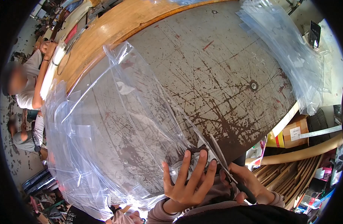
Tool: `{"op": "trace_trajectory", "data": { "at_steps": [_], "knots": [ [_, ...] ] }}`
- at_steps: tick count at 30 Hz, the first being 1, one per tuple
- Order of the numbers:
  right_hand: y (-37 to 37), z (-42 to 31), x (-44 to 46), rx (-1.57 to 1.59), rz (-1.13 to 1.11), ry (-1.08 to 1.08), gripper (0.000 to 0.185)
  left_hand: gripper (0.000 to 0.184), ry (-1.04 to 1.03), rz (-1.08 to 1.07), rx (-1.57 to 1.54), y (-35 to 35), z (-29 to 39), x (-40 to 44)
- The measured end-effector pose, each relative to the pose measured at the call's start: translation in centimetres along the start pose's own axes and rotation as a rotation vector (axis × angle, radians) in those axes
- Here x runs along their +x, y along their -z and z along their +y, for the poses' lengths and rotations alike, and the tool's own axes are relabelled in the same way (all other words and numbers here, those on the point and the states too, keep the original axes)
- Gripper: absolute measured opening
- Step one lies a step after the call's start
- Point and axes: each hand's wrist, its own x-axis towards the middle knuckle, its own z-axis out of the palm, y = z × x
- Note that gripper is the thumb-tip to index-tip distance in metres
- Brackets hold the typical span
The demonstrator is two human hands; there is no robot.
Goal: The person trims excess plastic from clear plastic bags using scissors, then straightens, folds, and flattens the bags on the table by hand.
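Observation:
My left hand (190, 181) lies with its fingers spread on a sheet of clear plastic (141, 108) at the near edge of the scratched grey table (212, 71). To its right, my right hand (248, 181) is closed round the dark handle of a pair of scissors (231, 175). The blades point up and left, along the edge of the plastic. A dark object (197, 151), too unclear to name, sits at my left fingertips. The clear sheet runs from there toward the far left of the table.
More clear plastic sheets (74, 149) lie at the left, and another stack (287, 56) at the far right near a phone (314, 34). Two people (29, 80) are at the left. A cardboard box (295, 132) and a long tube (298, 151) are below right.

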Motion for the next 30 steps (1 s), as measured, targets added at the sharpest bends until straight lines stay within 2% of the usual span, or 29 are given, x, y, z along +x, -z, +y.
{"op": "trace_trajectory", "data": {
  "at_steps": [16, 23, 25, 30],
  "knots": [
    [0.0, -0.1, -0.8, -0.013, 0.111, -0.065, 0.077, 0.016, -0.034, -0.011, 0.031, -0.2, -0.3, -0.1],
    [0.1, 0.0, -0.5, -0.047, 0.079, -0.066, 0.078, 0.019, -0.021, 0.007, 0.020, -0.2, -0.3, -0.2],
    [0.1, 0.5, 0.0, -0.083, 0.062, 0.039, 0.080, 0.019, -0.029, 0.002, 0.025, -0.2, -0.4, -0.2],
    [0.5, -0.1, 0.0, -0.154, 0.033, -0.017, 0.080, 0.019, -0.024, -0.009, 0.015, -0.1, -0.4, -0.1]
  ]
}}
